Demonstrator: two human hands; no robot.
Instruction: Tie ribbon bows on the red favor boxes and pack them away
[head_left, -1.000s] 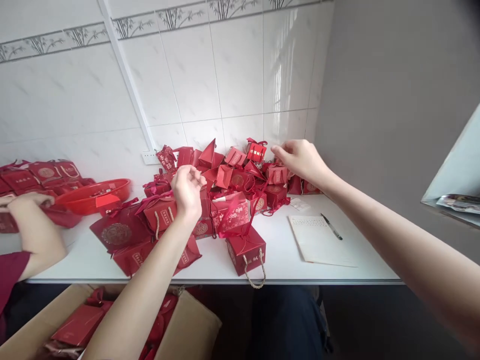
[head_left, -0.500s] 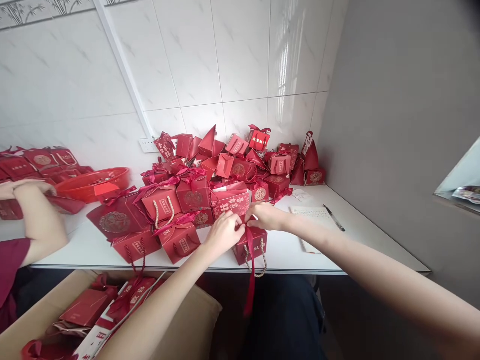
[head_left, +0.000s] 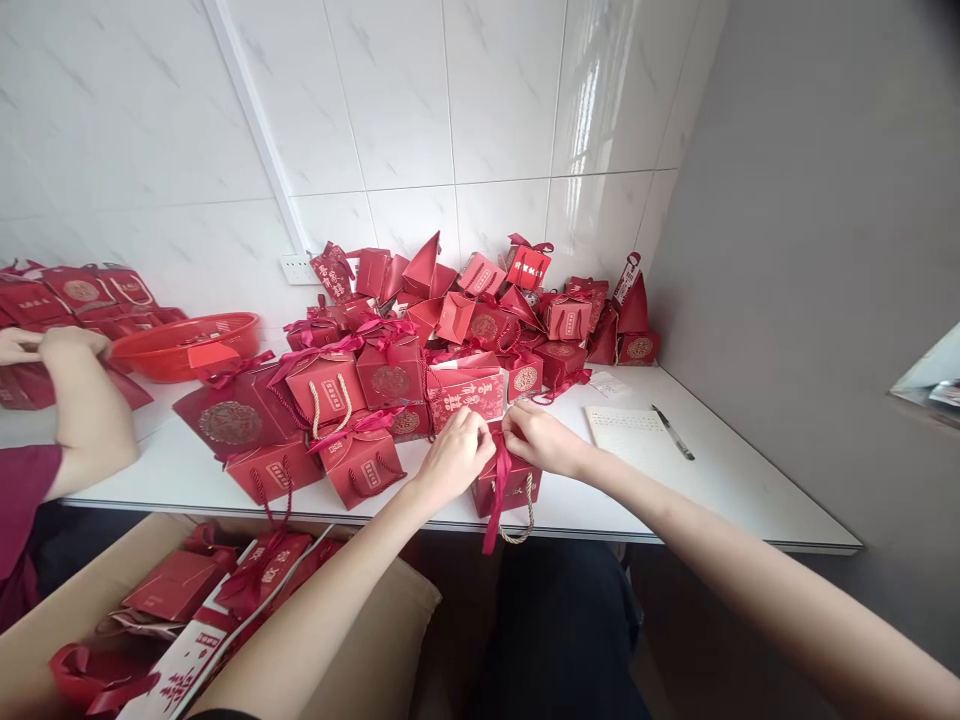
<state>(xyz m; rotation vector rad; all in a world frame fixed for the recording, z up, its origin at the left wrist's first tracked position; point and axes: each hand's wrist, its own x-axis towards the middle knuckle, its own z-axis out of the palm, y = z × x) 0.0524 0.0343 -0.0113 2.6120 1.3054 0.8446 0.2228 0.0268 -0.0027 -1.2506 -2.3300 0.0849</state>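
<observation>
A small red gift box with a twisted gold cord handle stands at the table's front edge. Over its top runs a dark red ribbon, one end hanging down the front. My left hand pinches the ribbon at the box's upper left. On the other side, my right hand has its fingers closed on the ribbon too. The fingertips of both hands face each other closely, and the knot area between them is partly hidden. Right behind stands a patterned red box with gold characters.
Many red gift boxes are piled against the tiled wall. To the right lie a notebook and a pen. A red plastic basin and a co-worker's arm are at left. Below, a carton holds more boxes.
My hands have drawn slightly apart, and the hanging ribbon end has become shorter, pulled upward. The camera view has tilted down a little.
</observation>
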